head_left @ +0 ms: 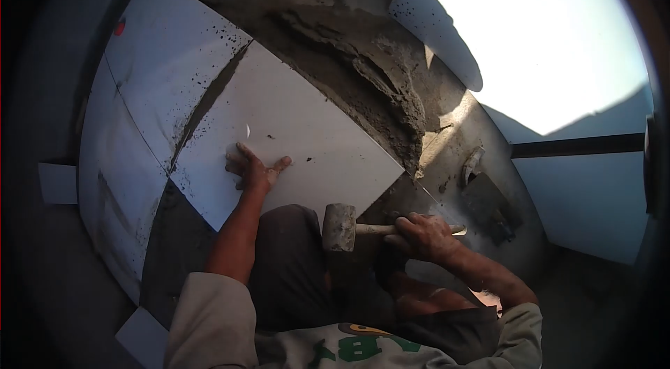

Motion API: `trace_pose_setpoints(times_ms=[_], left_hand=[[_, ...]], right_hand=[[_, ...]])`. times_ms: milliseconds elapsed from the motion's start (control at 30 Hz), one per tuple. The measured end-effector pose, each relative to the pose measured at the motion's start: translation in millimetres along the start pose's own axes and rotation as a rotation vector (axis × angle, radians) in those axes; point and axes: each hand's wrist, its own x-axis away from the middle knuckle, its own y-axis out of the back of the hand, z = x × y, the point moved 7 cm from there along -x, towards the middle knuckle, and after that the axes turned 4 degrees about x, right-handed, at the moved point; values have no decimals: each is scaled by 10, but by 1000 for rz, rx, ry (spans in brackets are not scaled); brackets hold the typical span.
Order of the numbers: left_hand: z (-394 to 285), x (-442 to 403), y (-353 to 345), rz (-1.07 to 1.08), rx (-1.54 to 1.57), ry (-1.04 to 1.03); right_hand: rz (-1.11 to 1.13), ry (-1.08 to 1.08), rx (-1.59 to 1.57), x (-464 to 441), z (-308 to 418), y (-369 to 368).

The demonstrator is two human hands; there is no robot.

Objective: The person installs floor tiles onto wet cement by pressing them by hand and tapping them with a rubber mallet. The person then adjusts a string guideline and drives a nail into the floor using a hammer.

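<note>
My left hand (257,170) rests on a large pale floor tile (328,149), its fingers spread over the surface. In my right hand (426,235) is the wooden handle of a mallet (340,228), whose grey, worn head hangs near my knee, just off the tile's near edge. A dark, mortar-smeared gap separates this tile from the laid tiles (164,48) on the left. Along its far right edge runs a rough ridge of wet mortar (363,69). A few dark crumbs dot the tile.
A trowel (492,205) with a dark blade lies on the floor to the right. Large tiles (593,194) stand at the right, partly in strong sunlight. Small pale tile pieces (58,183) lie at the left. A red spot (120,26) shows on the far left tile.
</note>
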Motion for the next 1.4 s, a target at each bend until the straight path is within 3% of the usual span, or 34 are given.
trace_pose_setpoints(times_ms=[167,400,467,567,700,900,1000,1100,1400], left_hand=[[3,0,17,14,17,48],[-60,30,68,30,3,50],[-51,69,58,58,10,59],[-54,16,68,18,45,37],[-49,14,23,6,75,31],[-39,-8,6,-6,46,58],[-58,18,26,6,23,63],[-53,19,12,-2,21,56],[-64,11,26,-19,-36,36]], right_hand=[[-158,98,34,-151,157,119],[-56,198,82,-320,201,136],[82,-58,164,-476,-60,-93],[8,-105,108,-571,-147,-30],[87,-104,169,-588,-160,-13],[21,101,95,-491,125,25],[99,42,173,-554,-57,-89],[92,-212,139,-765,-115,88],[20,-174,72,-675,-190,40]])
